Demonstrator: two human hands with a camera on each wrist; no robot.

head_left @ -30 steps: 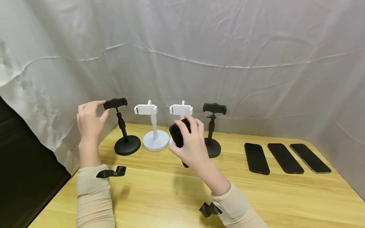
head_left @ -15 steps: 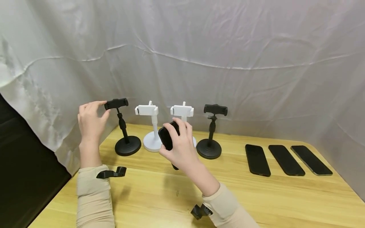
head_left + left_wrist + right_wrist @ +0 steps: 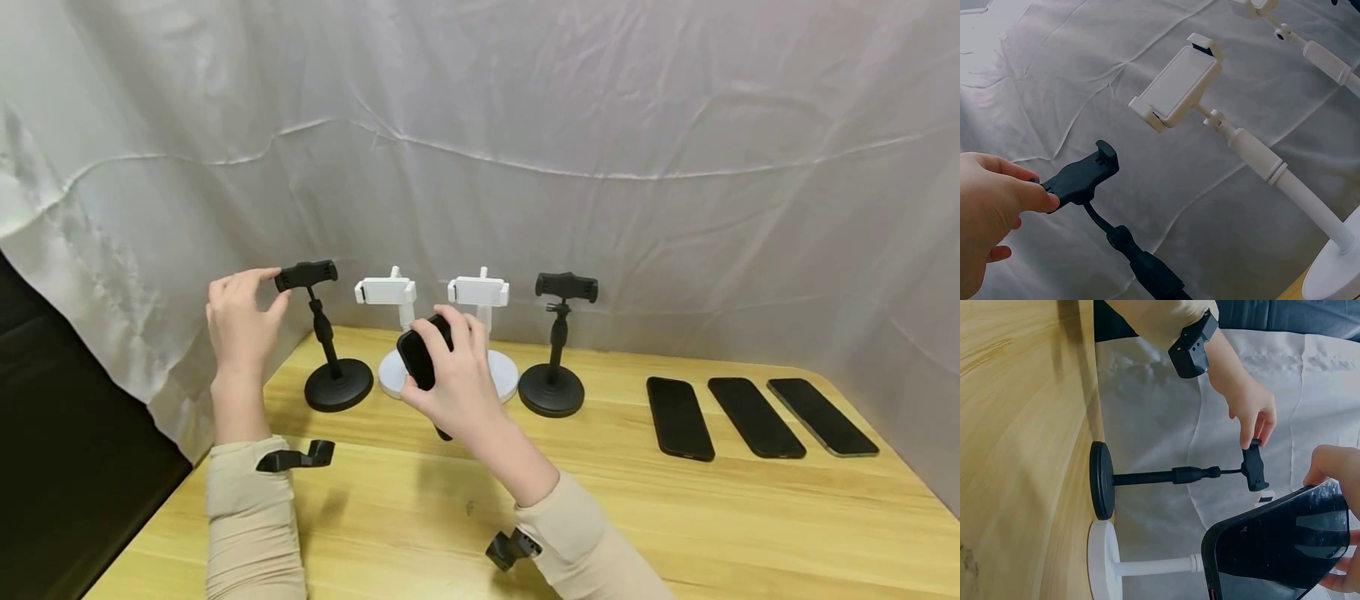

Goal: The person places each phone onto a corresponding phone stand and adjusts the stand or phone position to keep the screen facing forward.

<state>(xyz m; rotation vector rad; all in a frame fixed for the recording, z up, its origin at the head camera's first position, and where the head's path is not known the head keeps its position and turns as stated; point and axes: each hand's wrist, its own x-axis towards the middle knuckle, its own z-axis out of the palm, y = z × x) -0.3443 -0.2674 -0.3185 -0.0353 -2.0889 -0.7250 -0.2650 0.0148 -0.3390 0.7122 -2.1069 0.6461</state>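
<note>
My left hand point(image 3: 242, 323) pinches the left end of the clamp on the leftmost black phone stand point(image 3: 325, 333). Up close in the left wrist view, thumb and fingers meet at the near end of that black clamp point(image 3: 1082, 178); its far lip stands up with nothing against it. A black smartphone point(image 3: 417, 358) is held tilted in my right hand point(image 3: 461, 379), above the table in front of the white stands. The right wrist view shows the phone's dark glossy screen point(image 3: 1279, 544), apart from the black stand point(image 3: 1160, 477).
Two white phone stands point(image 3: 386, 291) point(image 3: 480, 292) and another black phone stand point(image 3: 557, 342) line the back of the wooden table point(image 3: 390, 533). Three phones point(image 3: 679, 419) point(image 3: 756, 418) point(image 3: 822, 417) lie flat at the right. A grey curtain point(image 3: 525, 125) hangs behind.
My right hand has carried the smartphone leftward, from before the right white stand toward the left one. My left hand has kept its hold on the black clamp.
</note>
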